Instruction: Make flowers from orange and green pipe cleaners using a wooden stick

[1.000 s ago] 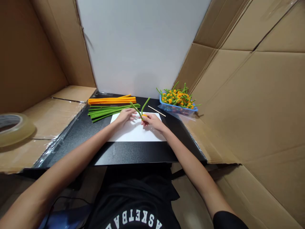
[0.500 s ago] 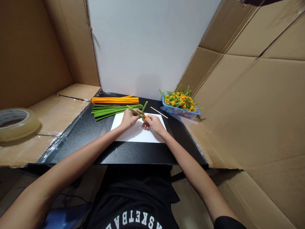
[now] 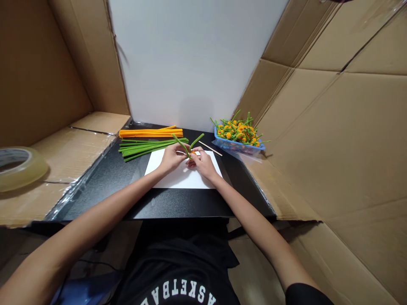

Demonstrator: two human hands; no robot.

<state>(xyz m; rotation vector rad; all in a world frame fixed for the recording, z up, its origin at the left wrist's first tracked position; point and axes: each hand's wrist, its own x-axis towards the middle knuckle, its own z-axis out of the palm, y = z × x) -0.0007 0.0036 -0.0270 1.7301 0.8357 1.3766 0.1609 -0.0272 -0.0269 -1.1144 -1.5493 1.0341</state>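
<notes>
The left hand [image 3: 171, 157] and right hand [image 3: 202, 164] meet above a sheet of white paper [image 3: 168, 178], their fingers pinching a bent green pipe cleaner [image 3: 181, 145] whose two ends stick up. A bit of orange [image 3: 192, 153] at the bend is mostly hidden by the fingers, so its shape can't be made out. The paper lies on a black table [image 3: 159, 205], with green pipe cleaners [image 3: 146, 148], orange pipe cleaners [image 3: 151, 133], a wooden stick [image 3: 210, 148] and a blue basket [image 3: 238, 145] of green-and-orange flowers beyond it. Cardboard [image 3: 318, 140] lines the sides, with a tape roll [image 3: 19, 168] on the left and a white wall [image 3: 190, 63] behind.
</notes>
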